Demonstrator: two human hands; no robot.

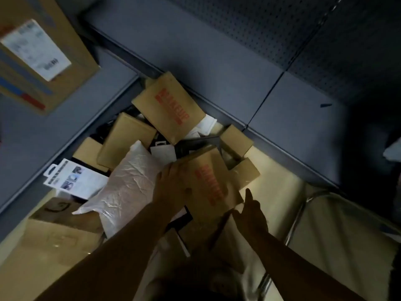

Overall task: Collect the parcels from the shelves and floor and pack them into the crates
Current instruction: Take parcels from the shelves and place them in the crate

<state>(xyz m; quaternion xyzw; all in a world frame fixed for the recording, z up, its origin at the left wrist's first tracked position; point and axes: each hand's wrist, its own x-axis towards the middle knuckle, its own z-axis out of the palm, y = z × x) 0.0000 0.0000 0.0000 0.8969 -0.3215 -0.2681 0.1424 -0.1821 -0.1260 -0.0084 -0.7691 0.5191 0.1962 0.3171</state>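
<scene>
At the centre of the head view, low in a dim corner between grey shelves: brown box printed in red, tilted, gripped along its left edge by left hand, fingers curled over the rim. Right hand just beside the box's lower right corner, fingers spread and straight, gripping nothing; whether touching the box, cannot tell. Beneath and around, a heap of parcels on the pale floor: white bag, crinkled plastic, lying just left of the held box; second red-printed box behind, leaning toward the shelf edge; plain brown boxes beside it, one flat, one small at right; white card pack with small pictures at far left; large carton with a curved black mark at lower left. Up on the left shelf, big carton with white label, untouched. Metal tube frame at lower right, purpose unclear; no crate clearly visible. Judged from the heap: early in the task, one box being lifted, most parcels on floor and shelf yet to be collected and packed.
</scene>
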